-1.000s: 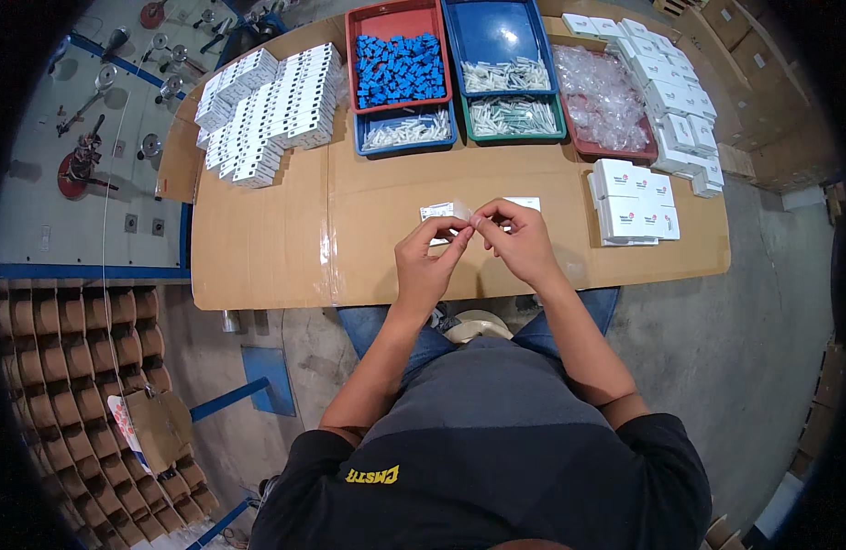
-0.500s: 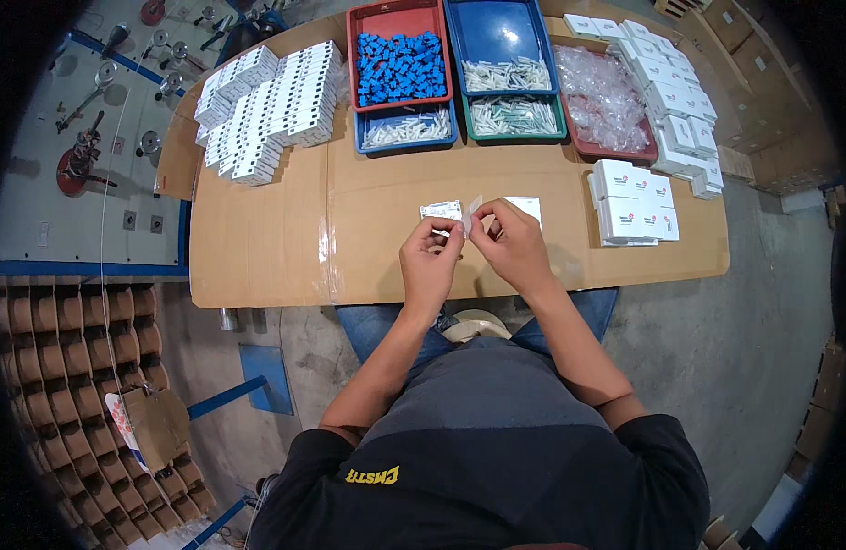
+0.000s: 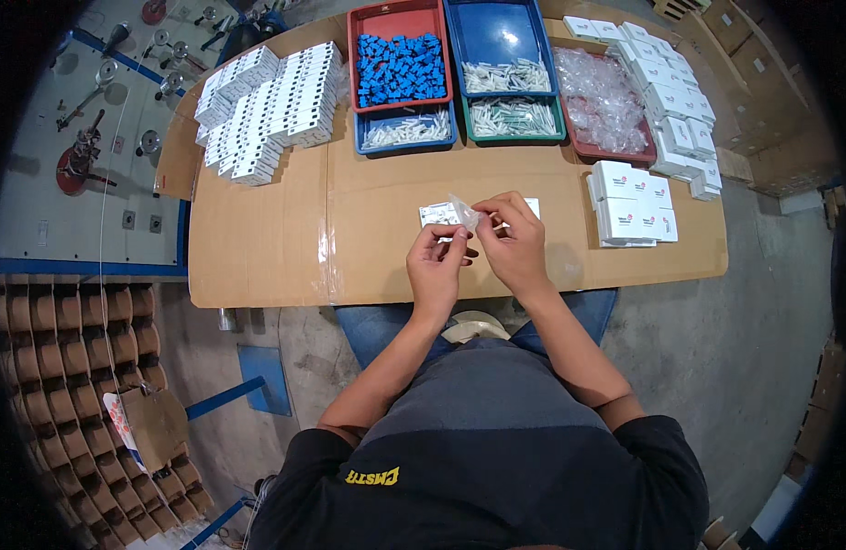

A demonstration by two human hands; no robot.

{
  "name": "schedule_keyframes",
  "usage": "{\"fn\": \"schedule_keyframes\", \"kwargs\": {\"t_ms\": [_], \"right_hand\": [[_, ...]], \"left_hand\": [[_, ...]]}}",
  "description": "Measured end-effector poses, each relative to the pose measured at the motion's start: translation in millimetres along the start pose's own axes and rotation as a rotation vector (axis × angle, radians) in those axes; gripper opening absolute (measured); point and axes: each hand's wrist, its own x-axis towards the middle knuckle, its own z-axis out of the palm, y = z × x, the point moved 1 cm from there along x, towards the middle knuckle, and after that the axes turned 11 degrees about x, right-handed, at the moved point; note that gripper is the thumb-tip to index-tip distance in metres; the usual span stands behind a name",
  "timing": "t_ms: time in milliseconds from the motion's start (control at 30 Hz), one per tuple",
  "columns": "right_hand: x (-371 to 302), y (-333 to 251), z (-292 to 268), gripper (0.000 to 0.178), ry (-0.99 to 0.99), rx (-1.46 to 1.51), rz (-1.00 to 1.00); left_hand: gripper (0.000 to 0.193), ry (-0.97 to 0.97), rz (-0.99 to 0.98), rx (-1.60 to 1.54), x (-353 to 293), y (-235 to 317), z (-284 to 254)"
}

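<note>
A small clear plastic bag (image 3: 461,210) is pinched between my two hands above the near middle of the cardboard-covered table. My left hand (image 3: 436,266) grips its lower left side with thumb and fingers. At its right side, my right hand (image 3: 513,240) pinches the bag with thumb and forefinger. Just beyond the left fingers lies a white piece with small dark marks (image 3: 435,214), partly covered by the bag. A white flat item (image 3: 533,206) shows only in part behind my right hand. Whether the bag holds anything is too small to tell.
A red tray of blue pieces (image 3: 400,69), a blue tray of white plugs (image 3: 404,130), and a green tray of similar pieces (image 3: 514,119) stand at the far side. Clear bags (image 3: 602,96) fill another red tray. White boxes (image 3: 634,206) are stacked right; white units (image 3: 271,110) left.
The bag has spread out and now stands up higher between my fingers. My left hand has shifted slightly right and down, the right hand slightly up.
</note>
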Motion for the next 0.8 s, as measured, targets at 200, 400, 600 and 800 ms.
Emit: {"fn": "schedule_keyframes", "kwargs": {"t_ms": [200,400,600,800], "right_hand": [[-1.2,-5.0,1.3,0.013,0.073,0.0,-0.059],[-0.7,4.4,-9.9,0.014,-0.139,-0.068,-0.196],[-6.0,7.0,0.4,0.03,-0.028,0.236,0.079],[-6.0,26.4,-1.4,0.028,-0.077,0.551,0.42]], "left_hand": [[0.013,-0.044,0.031,-0.02,-0.9,-2.3,6.4],[0.026,-0.135,-0.423,-0.262,13.2,3.3,-7.7],[0.019,0.03,-0.23,-0.23,10.7,-2.0,-0.2],[0.018,0.001,-0.154,-0.366,15.4,-19.6,-10.7]]}}
